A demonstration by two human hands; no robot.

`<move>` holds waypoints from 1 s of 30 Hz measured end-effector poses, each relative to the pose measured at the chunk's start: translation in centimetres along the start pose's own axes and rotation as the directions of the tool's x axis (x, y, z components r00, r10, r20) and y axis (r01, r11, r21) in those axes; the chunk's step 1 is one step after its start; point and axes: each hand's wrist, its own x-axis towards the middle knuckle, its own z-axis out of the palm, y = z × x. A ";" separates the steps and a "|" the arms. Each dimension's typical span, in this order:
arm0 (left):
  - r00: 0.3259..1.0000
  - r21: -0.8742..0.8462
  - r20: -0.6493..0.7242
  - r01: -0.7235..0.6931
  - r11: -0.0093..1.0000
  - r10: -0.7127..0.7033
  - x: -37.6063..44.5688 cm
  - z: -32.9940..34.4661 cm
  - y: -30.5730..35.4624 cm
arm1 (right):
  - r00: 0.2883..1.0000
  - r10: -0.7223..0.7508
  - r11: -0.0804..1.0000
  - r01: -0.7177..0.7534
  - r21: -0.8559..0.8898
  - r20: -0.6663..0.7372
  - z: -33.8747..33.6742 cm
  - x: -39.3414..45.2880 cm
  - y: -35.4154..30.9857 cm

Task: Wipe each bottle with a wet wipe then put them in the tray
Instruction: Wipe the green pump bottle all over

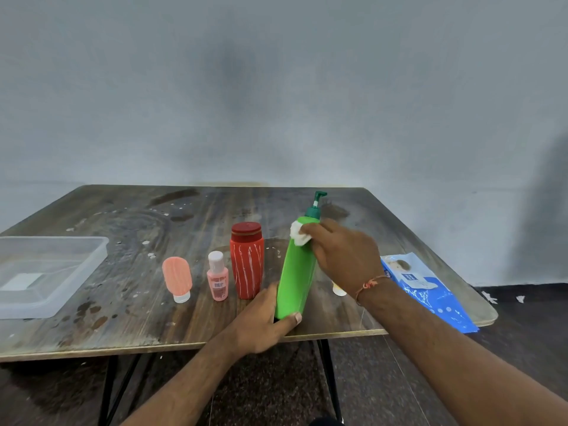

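A tall green pump bottle (296,272) leans slightly right above the table's front edge. My left hand (264,321) grips its base. My right hand (344,253) presses a crumpled white wet wipe (299,233) against the bottle's shoulder, just below the dark green pump. To the left stand a red bottle with white streaks (247,259), a small pink bottle with a white cap (217,276) and a salmon tube standing on its cap (177,279). A small pale bottle (338,289) is mostly hidden behind my right wrist. The clear plastic tray (76,272) sits at the table's left.
A blue wet-wipe pack (430,290) lies at the table's right edge, partly overhanging it. The worn wooden table (184,216) stands against a grey wall. Dark floor and black table legs show below the front edge.
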 end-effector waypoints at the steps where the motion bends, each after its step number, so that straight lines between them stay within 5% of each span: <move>1: 1.000 0.001 0.007 0.008 1.000 -0.008 0.0 0.0 0.0 | 0.999 0.030 0.999 -0.031 -0.018 -0.034 -0.1 0.6 0.2; 9: 0.999 0.001 0.041 0.007 1.000 -0.008 0.1 0.1 -0.3 | 0.988 0.150 0.986 -0.147 0.080 -0.026 0.2 1.2 1.1; 16: 1.000 -0.079 0.012 -0.016 0.997 0.017 0.1 0.1 0.2 | 0.983 -0.129 0.979 0.105 0.177 0.131 0.6 -3.9 -1.5; 21: 0.999 -0.142 -0.015 -0.048 0.989 0.046 0.2 0.1 0.2 | 0.984 -0.134 0.980 0.114 0.162 0.118 0.3 -4.9 -1.6; 30: 0.990 -0.505 0.038 0.139 0.852 -0.139 -0.3 -0.9 1.0 | 0.979 -0.134 0.976 0.104 0.192 0.151 1.0 -6.1 -2.2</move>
